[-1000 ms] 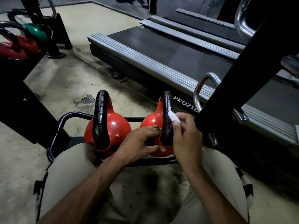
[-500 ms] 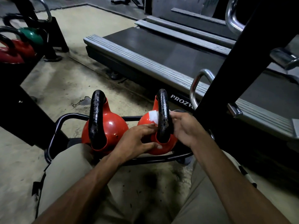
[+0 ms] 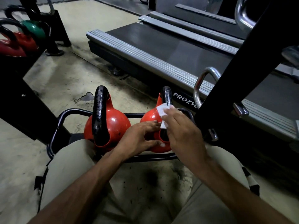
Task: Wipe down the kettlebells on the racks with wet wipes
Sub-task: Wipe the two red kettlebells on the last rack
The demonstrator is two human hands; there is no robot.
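Gym floor (image 3: 68, 75), R hand (image 3: 182, 131) presses wipe (image 3: 162, 110) on kettlebell (image 3: 149, 117), L hand (image 3: 139, 139) touching

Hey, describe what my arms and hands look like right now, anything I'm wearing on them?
Both forearms are bare to the frame's edge, with no sleeves in view. The left hand and right hand wear no gloves, and no watch, band or ring shows. Light khaki trousers cover the legs below them.
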